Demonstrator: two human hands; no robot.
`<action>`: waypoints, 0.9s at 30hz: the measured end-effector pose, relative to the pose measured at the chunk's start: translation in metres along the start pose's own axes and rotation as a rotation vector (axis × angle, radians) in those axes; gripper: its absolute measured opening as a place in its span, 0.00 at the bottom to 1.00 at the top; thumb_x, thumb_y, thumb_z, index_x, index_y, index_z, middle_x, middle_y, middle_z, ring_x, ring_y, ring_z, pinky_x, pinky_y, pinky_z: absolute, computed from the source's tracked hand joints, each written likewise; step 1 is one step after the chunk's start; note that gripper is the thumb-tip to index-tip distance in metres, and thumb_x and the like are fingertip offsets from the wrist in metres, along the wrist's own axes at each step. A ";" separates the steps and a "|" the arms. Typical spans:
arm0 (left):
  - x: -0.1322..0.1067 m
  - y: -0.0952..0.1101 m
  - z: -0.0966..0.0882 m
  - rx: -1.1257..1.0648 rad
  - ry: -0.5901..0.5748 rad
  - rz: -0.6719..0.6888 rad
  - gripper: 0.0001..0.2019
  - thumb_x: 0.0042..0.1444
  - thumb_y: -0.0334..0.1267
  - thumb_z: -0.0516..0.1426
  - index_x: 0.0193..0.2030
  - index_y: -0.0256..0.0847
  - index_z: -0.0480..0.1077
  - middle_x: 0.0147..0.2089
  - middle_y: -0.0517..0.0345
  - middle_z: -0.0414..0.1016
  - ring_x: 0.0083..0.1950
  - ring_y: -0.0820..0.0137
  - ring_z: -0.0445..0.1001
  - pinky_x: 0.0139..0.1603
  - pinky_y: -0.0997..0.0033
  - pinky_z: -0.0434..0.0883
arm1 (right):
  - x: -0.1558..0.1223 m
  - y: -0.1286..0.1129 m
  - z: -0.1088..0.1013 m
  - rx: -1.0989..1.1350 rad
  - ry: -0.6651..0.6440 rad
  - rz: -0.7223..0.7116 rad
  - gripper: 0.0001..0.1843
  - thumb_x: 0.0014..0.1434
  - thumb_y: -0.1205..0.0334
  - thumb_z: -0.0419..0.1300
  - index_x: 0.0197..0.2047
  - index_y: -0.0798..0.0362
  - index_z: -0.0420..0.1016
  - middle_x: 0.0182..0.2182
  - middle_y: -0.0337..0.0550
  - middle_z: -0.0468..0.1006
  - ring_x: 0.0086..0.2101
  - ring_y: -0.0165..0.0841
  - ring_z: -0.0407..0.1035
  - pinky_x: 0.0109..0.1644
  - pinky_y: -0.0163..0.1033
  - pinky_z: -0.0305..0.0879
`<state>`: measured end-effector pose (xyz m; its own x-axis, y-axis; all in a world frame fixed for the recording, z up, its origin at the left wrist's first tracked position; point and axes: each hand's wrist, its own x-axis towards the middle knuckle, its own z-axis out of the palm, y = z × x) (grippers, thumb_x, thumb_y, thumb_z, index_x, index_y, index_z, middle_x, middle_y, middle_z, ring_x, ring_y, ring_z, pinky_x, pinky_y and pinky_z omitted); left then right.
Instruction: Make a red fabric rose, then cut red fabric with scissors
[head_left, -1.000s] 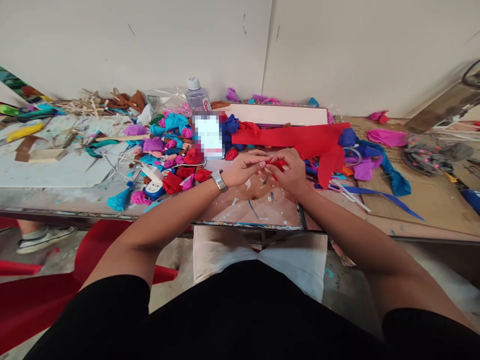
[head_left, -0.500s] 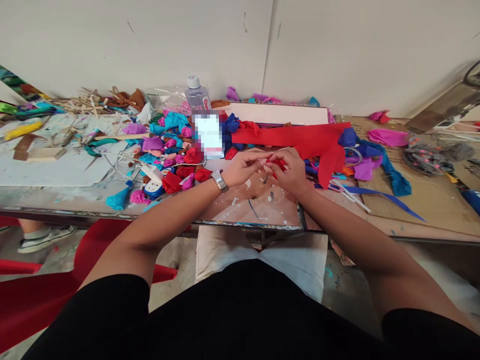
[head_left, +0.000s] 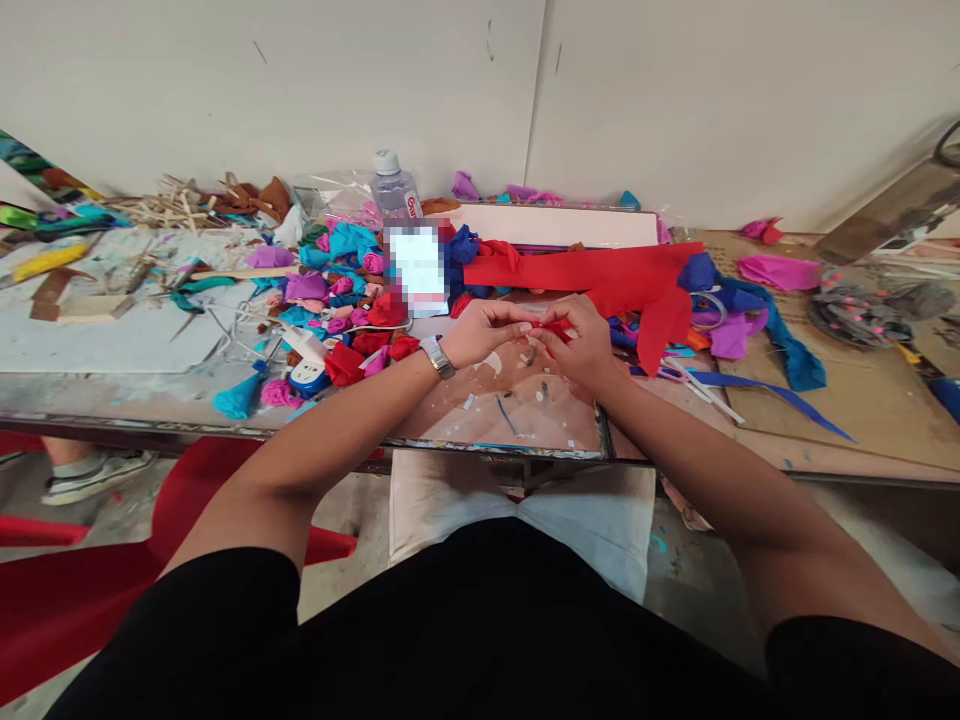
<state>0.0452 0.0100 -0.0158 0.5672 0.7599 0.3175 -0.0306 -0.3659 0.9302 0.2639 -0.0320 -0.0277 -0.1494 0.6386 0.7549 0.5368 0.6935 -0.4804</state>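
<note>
Between my fingertips, just above the table, is a small piece of red crepe paper (head_left: 555,332), partly covered by the fingers. My left hand (head_left: 484,334), with a silver watch (head_left: 436,357) at the wrist, pinches its left end. On the other side my right hand (head_left: 583,338) grips the same piece between thumb and fingers. The two hands nearly meet at the fingertips. Behind them lies a large red crepe paper strip (head_left: 577,270), with one end hanging down to the right. Crumpled red paper pieces (head_left: 371,345) rest to the left of my left hand.
A plastic bottle (head_left: 394,188) stands behind a lit phone (head_left: 418,268). Left of it are a power socket (head_left: 307,375), pliers (head_left: 199,290) and wooden sticks (head_left: 176,203). To the right, scissors (head_left: 679,372) and a blue strip (head_left: 780,397) lie near cardboard (head_left: 862,410).
My hands stay in nearly the same place. The fingers have shifted slightly on the red paper, and the view has moved a little.
</note>
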 end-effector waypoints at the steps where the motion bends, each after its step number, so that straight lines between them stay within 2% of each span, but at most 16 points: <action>1: 0.000 0.000 0.001 0.011 0.006 0.004 0.28 0.58 0.61 0.70 0.47 0.34 0.85 0.37 0.50 0.86 0.36 0.70 0.81 0.43 0.69 0.78 | 0.000 0.001 0.000 0.004 0.007 -0.004 0.20 0.66 0.38 0.68 0.38 0.46 0.76 0.35 0.42 0.81 0.39 0.41 0.75 0.46 0.49 0.71; 8: 0.001 -0.004 0.008 -0.036 0.030 0.037 0.30 0.61 0.64 0.67 0.47 0.33 0.80 0.37 0.51 0.82 0.34 0.73 0.79 0.40 0.72 0.76 | 0.000 0.005 0.001 -0.009 0.013 -0.014 0.20 0.65 0.38 0.70 0.39 0.46 0.78 0.36 0.43 0.83 0.40 0.42 0.76 0.47 0.51 0.72; 14: 0.001 -0.006 0.007 -0.050 0.056 0.032 0.29 0.62 0.64 0.66 0.47 0.33 0.78 0.33 0.55 0.80 0.34 0.72 0.78 0.40 0.71 0.76 | 0.000 0.003 0.000 -0.030 -0.021 -0.010 0.15 0.69 0.43 0.66 0.41 0.46 0.79 0.37 0.45 0.84 0.41 0.43 0.76 0.48 0.52 0.72; 22: 0.002 -0.003 0.006 -0.016 0.090 0.049 0.28 0.60 0.63 0.68 0.45 0.34 0.81 0.33 0.53 0.82 0.33 0.72 0.78 0.39 0.71 0.76 | -0.001 0.000 0.000 -0.039 0.017 -0.002 0.11 0.68 0.49 0.67 0.43 0.47 0.79 0.37 0.45 0.83 0.39 0.42 0.76 0.46 0.51 0.73; 27: 0.000 0.000 0.006 0.013 0.081 0.030 0.27 0.59 0.62 0.69 0.45 0.34 0.84 0.35 0.50 0.85 0.34 0.70 0.80 0.41 0.69 0.77 | -0.001 -0.001 -0.001 -0.028 0.015 -0.023 0.08 0.68 0.53 0.66 0.44 0.47 0.79 0.39 0.45 0.85 0.41 0.43 0.77 0.48 0.52 0.74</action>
<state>0.0505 0.0066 -0.0171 0.4975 0.7895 0.3595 -0.0351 -0.3957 0.9177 0.2641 -0.0335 -0.0278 -0.1491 0.6174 0.7724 0.5566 0.6980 -0.4505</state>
